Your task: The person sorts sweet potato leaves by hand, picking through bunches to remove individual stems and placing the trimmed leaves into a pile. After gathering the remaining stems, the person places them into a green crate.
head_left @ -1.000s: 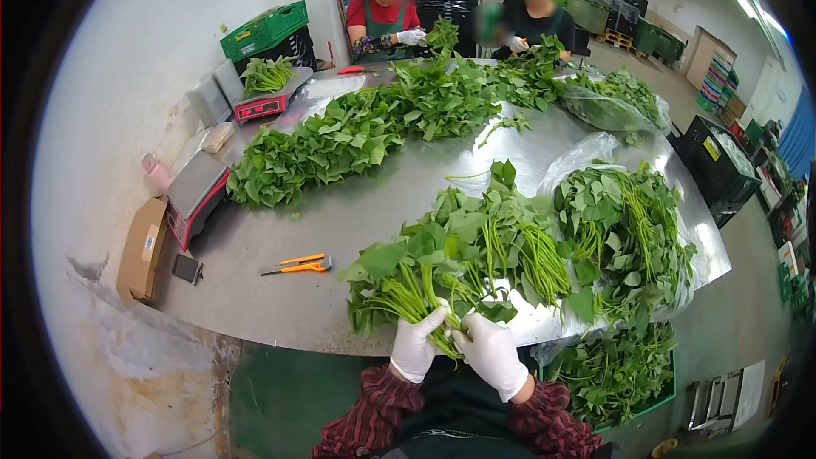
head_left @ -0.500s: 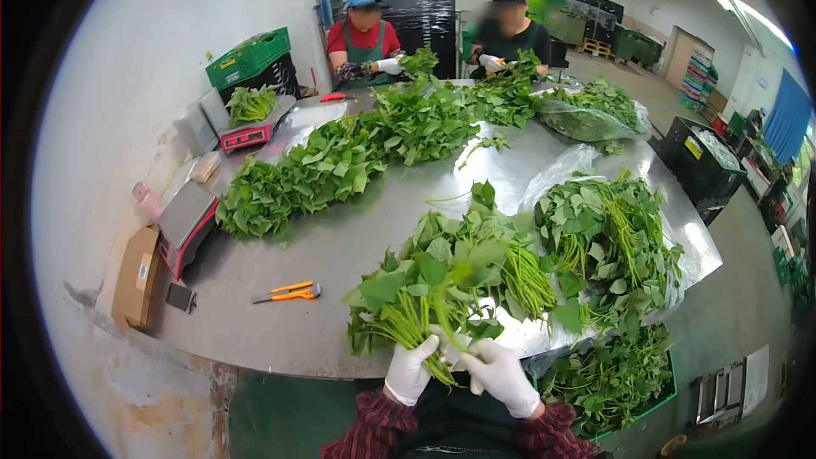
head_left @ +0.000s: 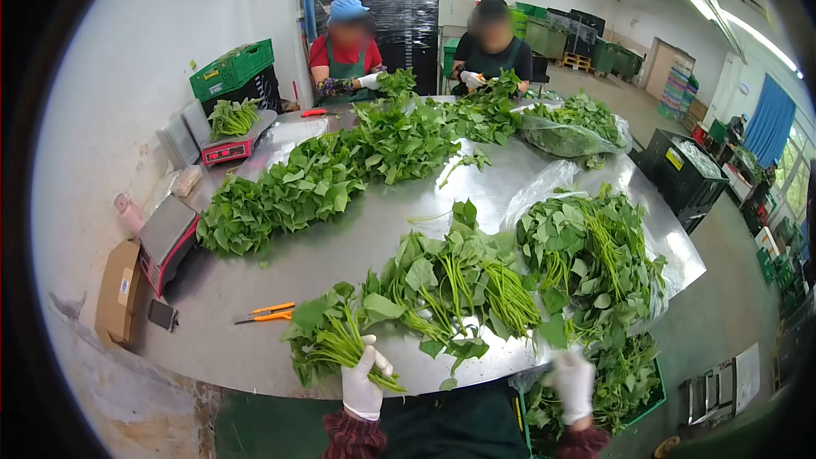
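Left hand: the left hand (head_left: 364,381) is in a white glove. Its fingers are wrapped tight around the stems of a small bunch of greens (head_left: 327,342).
Small bunch: it is held at the near edge of the metal table (head_left: 340,242), with its leaves pointing left and away.
Right hand: the right hand (head_left: 573,384) is also gloved and is held low, past the table edge. Nothing is held in it. Whether its fingers are spread cannot be told.
Below the right hand: a green crate of greens (head_left: 625,382) is seen.
Middle pile: a loose pile of greens (head_left: 459,285) is laid just right of the small bunch.
Cutter: an orange cutter (head_left: 265,314) is laid left of the bunch.
Far side: two people are seen handling leaves.
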Motion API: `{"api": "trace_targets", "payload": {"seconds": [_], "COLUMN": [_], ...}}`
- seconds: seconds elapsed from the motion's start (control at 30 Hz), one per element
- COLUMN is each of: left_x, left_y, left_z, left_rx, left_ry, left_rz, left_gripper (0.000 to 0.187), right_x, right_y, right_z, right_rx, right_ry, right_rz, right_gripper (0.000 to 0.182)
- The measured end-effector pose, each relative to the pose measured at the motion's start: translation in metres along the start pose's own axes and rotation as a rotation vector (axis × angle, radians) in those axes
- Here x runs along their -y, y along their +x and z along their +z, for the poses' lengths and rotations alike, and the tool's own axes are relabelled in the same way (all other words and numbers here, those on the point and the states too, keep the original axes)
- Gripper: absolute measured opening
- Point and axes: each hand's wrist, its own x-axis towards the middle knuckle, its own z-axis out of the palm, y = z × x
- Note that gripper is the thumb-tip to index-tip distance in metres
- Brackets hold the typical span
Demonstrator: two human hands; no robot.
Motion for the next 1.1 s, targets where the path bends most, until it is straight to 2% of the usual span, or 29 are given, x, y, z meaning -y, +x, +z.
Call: {"api": "trace_targets", "payload": {"seconds": [0.03,0.07,0.13,0.2,0.23,0.3,0.37,0.4,0.5,0.57,0.73,0.77,0.87,0.9,0.97,1.0,1.1], "left_x": [0.0,0.0,0.0,-0.003,-0.004,-0.006,-0.008,-0.009,-0.008,-0.004,0.011,0.014,0.021,0.027,0.036,0.039,0.037], "left_y": [-0.001,-0.001,-0.003,-0.004,-0.005,-0.007,-0.01,-0.009,-0.007,-0.005,0.0,0.001,0.009,0.015,0.021,0.022,0.013], "left_z": [-0.001,-0.003,-0.007,-0.009,-0.009,-0.01,-0.012,-0.013,-0.014,-0.013,0.001,0.006,0.023,0.027,0.033,0.034,0.045], "left_rx": [0.008,0.008,-0.001,-0.024,-0.026,-0.041,-0.046,-0.047,-0.065,-0.061,-0.022,-0.004,0.022,0.033,0.069,0.023,0.06], "left_ry": [-0.029,-0.059,-0.058,-0.053,-0.047,-0.052,-0.037,-0.032,-0.038,-0.036,-0.028,-0.031,0.058,0.065,0.148,0.276,0.283], "left_rz": [-0.013,-0.032,-0.027,-0.027,-0.025,-0.029,-0.04,-0.046,-0.046,-0.038,-0.053,-0.045,-0.061,-0.061,0.059,0.034,-0.038], "left_gripper": [0.019,0.022,0.021,0.019,0.019,0.017,0.017,0.017,0.016,0.015,0.013,0.013,0.015,0.015,0.019,0.019,0.012], "right_x": [0.013,0.012,0.053,0.069,0.073,0.069,0.07,0.065,0.089,0.112,0.142,0.129,0.116,0.123,0.121,0.116,0.106], "right_y": [0.005,0.013,0.031,0.053,0.063,0.078,0.086,0.094,0.1,0.1,0.076,0.072,0.047,0.03,0.009,0.002,-0.01], "right_z": [0.023,0.066,0.108,0.153,0.169,0.196,0.201,0.205,0.172,0.138,0.091,0.104,0.127,0.124,0.132,0.135,0.135], "right_rx": [0.101,0.146,0.176,0.168,0.109,0.151,0.161,0.16,0.091,0.177,0.222,0.018,-0.117,-0.069,0.004,0.005,0.023], "right_ry": [-0.118,0.163,-0.056,-0.192,-0.333,-0.549,-0.65,-0.589,-0.278,0.082,0.288,0.152,0.014,0.035,0.07,0.079,0.049], "right_rz": [-0.176,0.0,-0.328,-0.429,-0.542,-0.54,-0.542,-0.511,-0.437,-0.26,-0.156,-0.403,-0.618,-0.601,-0.633,-0.621,-0.597], "right_gripper": [0.013,0.016,0.02,0.024,0.024,0.02,0.016,0.012,0.019,0.023,0.025,0.025,0.02,0.02,0.02,0.02,0.019]}}
